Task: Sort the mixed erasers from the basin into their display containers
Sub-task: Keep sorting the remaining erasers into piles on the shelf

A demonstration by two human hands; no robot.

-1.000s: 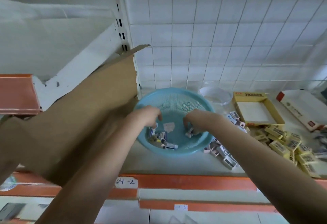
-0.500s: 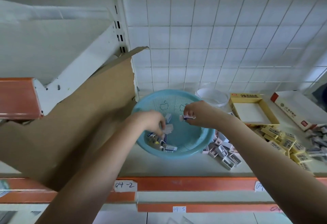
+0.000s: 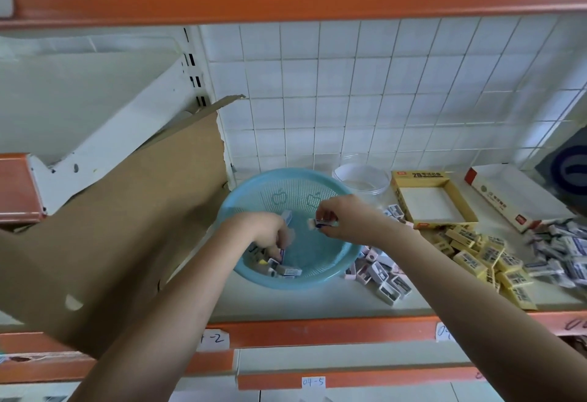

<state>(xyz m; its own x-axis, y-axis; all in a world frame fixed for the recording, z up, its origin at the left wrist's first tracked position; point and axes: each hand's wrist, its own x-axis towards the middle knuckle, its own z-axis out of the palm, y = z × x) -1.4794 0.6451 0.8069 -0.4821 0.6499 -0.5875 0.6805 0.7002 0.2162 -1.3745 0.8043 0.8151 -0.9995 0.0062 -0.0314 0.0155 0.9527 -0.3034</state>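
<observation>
Shelf (image 3: 286,303) — one blue basin (image 3: 320,261); right hand (image 3: 346,220) fingers (image 3: 323,211) pinch one eraser (image 3: 324,223) — left hand (image 3: 257,230) fingers' grip unclear.

i log: light blue basin (image 3: 305,279), mesh-patterned, apple outlines; yellow display box (image 3: 416,175), white inside; yellow erasers (image 3: 489,261), black print; orange shelf edge (image 3: 317,330); white grid-tiled wall (image 3: 349,99).
</observation>
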